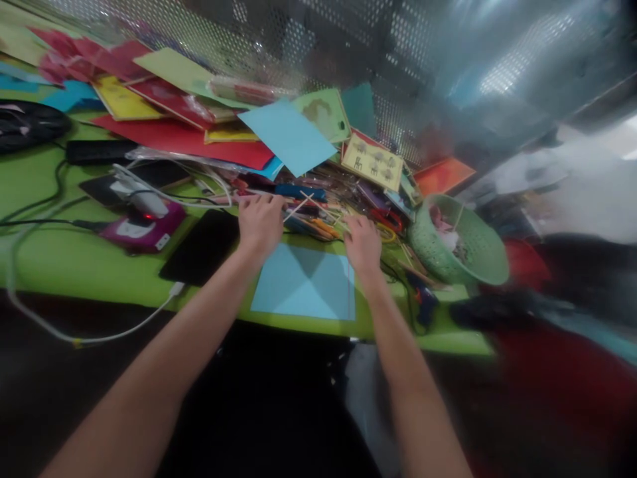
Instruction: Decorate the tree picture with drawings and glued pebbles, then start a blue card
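My left hand is closed, fingers curled, beside a pile of pencils and craft supplies. A thin pale wooden stick slants up and right from its thumb side. My right hand is also closed, at the right part of the pile. Another thin pale stick runs from its fingertips up and left, and the two sticks cross near their far ends. Between my wrists, a light blue sheet of paper lies flat on the green table. Blur hides the exact grip of both hands.
Left of my left forearm lies a black tablet with a white cable, beside a purple power adapter. A green basket and a glue gun stand right. Coloured cards and papers are heaped behind, before a perforated metal panel.
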Demonstrator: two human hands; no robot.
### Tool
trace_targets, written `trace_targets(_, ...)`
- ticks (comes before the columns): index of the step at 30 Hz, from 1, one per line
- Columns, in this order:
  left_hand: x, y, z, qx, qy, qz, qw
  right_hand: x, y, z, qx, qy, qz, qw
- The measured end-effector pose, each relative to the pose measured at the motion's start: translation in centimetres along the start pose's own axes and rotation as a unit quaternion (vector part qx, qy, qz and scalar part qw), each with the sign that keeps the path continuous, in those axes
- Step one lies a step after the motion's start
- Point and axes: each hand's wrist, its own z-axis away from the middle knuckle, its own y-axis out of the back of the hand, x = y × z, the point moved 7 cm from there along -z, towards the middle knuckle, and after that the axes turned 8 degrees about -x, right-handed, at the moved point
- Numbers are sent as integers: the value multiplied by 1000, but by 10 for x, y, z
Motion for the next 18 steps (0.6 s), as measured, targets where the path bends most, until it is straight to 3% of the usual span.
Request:
trace_targets(5,6,1,2,3,-6,-9,1000,5,-2,-15,-33,-6,-46,998)
trace_targets(12,13,-5,6,-50,-22,-23,998,1,-15,-39,-71,-27,-26,997)
trace_targets(15,17,-8,6,-71,-40,-28,996,22,-12,-32,-60,-62,-7,996)
trace_targets(18,23,-12,6,-96,-64,-26,993,61,1,-20,-31,-122,20,992)
